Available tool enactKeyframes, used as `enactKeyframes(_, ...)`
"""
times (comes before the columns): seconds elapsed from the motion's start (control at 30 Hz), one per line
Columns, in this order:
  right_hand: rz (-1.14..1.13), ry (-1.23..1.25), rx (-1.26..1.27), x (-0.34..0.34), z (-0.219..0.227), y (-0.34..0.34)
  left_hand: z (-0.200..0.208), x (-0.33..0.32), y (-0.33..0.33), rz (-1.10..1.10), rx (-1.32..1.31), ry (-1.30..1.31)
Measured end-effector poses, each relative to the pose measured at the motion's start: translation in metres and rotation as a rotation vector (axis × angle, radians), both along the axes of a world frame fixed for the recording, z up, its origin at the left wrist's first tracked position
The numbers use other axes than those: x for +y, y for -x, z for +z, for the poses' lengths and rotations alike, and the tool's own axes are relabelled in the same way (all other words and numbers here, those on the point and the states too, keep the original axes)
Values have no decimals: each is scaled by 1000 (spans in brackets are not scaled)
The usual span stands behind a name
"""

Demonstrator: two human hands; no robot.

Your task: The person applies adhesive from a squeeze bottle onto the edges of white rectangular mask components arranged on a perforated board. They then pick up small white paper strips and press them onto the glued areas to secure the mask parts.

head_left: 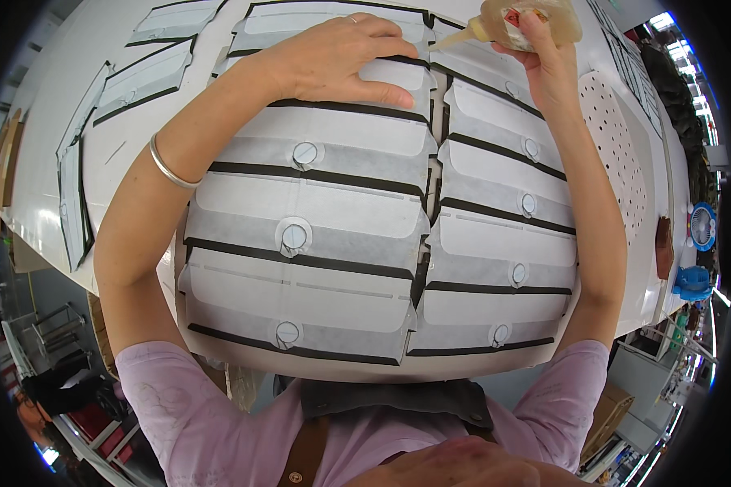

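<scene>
White-and-grey flat panels with black edging lie in two overlapping columns; most show a round pale disc. On a far panel [341,122] of the left column rests my left hand [345,61], fingers stretched out and thumb apart. My right hand [544,61] grips a translucent squeeze bottle [562,18], tilted with its yellowish nozzle [455,37] pointing left. The nozzle tip is at the gap between the columns, just right of my left fingertips. Whether it touches a panel, I cannot tell. A near panel [341,280] lies closest to me.
More panels [150,73] lie at the far left of the white table [36,162], with narrow pieces [71,203] near its left edge. A perforated board [605,122] lies beyond my right forearm. At the right edge are a small blue fan [701,227] and a dark red block [664,247].
</scene>
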State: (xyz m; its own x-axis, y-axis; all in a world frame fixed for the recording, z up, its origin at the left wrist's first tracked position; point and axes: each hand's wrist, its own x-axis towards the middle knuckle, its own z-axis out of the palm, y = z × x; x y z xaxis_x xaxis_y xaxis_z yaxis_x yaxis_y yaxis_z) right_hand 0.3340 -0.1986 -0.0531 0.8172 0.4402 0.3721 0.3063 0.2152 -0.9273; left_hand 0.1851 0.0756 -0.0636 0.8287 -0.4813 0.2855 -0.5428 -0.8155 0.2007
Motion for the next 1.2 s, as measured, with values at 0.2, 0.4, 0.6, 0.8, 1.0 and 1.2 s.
enactKeyframes(0.2, 50, 33, -45, -1, 5, 9, 5, -1, 2, 25, 61, -46)
enactKeyframes(0.4, -32, 169, -330, 9, 14, 3, 6, -2, 2, 32, 64, -50)
enactKeyframes(0.6, -310, 83, -693, 6, 62, 5, 11, -4, 2, 17, 99, -25)
enactKeyframes(0.8, -266, -246, -328, 11, 75, 17, 17, -11, 6, 68, 166, 61)
enactKeyframes(1.0, -88, -50, -41, -19, 20, 8, 26, -29, -4, 209, 236, 40)
enactKeyframes(1.2, -108, -216, 135, -37, 8, -11, 2, 5, -19, 292, 183, 51)
